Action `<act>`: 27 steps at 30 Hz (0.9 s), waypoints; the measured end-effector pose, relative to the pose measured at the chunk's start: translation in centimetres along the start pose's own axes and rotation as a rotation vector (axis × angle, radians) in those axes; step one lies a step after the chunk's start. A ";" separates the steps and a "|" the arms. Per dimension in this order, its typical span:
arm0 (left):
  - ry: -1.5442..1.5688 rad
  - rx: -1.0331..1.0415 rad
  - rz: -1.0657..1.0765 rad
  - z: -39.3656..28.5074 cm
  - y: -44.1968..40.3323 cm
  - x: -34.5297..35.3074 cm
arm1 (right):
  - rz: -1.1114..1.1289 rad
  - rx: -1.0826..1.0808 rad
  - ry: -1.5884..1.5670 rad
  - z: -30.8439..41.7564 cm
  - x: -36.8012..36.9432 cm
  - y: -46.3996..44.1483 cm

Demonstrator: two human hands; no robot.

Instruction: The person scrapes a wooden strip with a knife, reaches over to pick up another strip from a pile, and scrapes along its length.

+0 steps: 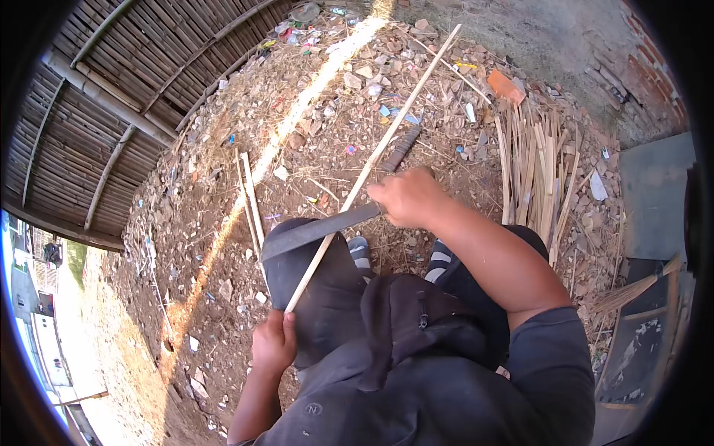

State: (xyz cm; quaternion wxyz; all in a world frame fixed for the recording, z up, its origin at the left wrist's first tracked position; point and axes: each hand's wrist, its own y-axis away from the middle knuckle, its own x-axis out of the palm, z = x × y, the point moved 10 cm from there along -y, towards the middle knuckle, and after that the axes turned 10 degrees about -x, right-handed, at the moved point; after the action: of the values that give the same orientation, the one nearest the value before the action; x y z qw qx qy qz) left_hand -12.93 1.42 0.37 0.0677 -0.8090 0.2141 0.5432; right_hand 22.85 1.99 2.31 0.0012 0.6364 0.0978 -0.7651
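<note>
My left hand [274, 342] is closed round the lower end of a long pale bamboo strip [379, 152], which slants up and away to the right. In my right hand [413, 197] is the handle of a machete, hidden by my fingers. The machete's broad dark blade [320, 232] points left and crosses the strip above my left knee, apparently touching it. Just beyond my right hand, a dark brown, ribbed, handle-like piece [401, 149] lies on the ground.
A bundle of split bamboo strips [539, 171] lies on the right. Two thin sticks [251, 201] rest left of my knee. Rubble and litter cover the dirt ground [201, 267]. A bamboo fence [97, 111] stands left, a brick wall [595, 67] right, with panels [654, 193] beside it.
</note>
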 end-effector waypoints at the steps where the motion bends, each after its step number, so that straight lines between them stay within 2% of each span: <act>1: 0.009 0.015 -0.019 -0.1 0.0 0.1 | -0.001 -0.058 0.044 0.4 0.2 -0.1; 4: -0.020 -0.025 -0.044 -0.3 -0.4 0.3 | -0.084 0.329 -0.257 -6.8 1.3 0.4; 7: -0.012 0.007 -0.023 -0.6 -0.3 -0.5 | -0.041 0.266 -0.121 -5.5 -0.3 0.5; 10: 0.022 0.000 0.010 -0.6 -0.2 -0.4 | -0.162 0.079 -0.058 -2.5 -1.6 0.4; 13: 0.005 0.027 -0.006 -0.6 -0.4 0.0 | 0.071 -0.048 0.122 0.2 -1.2 0.1; 14: 0.025 0.029 -0.019 -0.2 -0.5 0.4 | 0.030 -0.008 0.050 -1.1 -1.0 0.4; 17: 0.038 0.026 -0.049 0.7 -0.7 0.8 | -0.209 0.649 -0.283 -11.7 -1.1 2.8; 19: -0.033 0.004 -0.042 0.8 -0.3 -0.2 | -0.279 0.628 -0.216 -14.6 -2.2 4.2; 20: -0.034 0.010 -0.027 0.7 -0.1 -0.6 | -0.244 0.629 -0.251 -14.9 -1.5 4.6; 22: -0.016 0.024 -0.007 -0.1 -0.4 -0.7 | -0.176 0.620 -0.299 -14.3 -2.8 4.7; 25: 0.023 0.027 -0.019 -0.5 -0.3 -0.4 | -0.164 0.516 -0.374 -11.7 -2.8 3.8; 27: 0.085 -0.038 0.001 -0.4 -0.3 -0.3 | -0.171 0.389 -0.313 -9.8 -3.4 3.2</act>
State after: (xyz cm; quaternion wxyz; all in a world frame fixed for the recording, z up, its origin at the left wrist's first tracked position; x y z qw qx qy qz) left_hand -12.55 1.66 0.78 0.0428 -0.8324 0.2067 0.5124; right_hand 33.39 -0.06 3.51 -0.1706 0.4882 0.0010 -0.8559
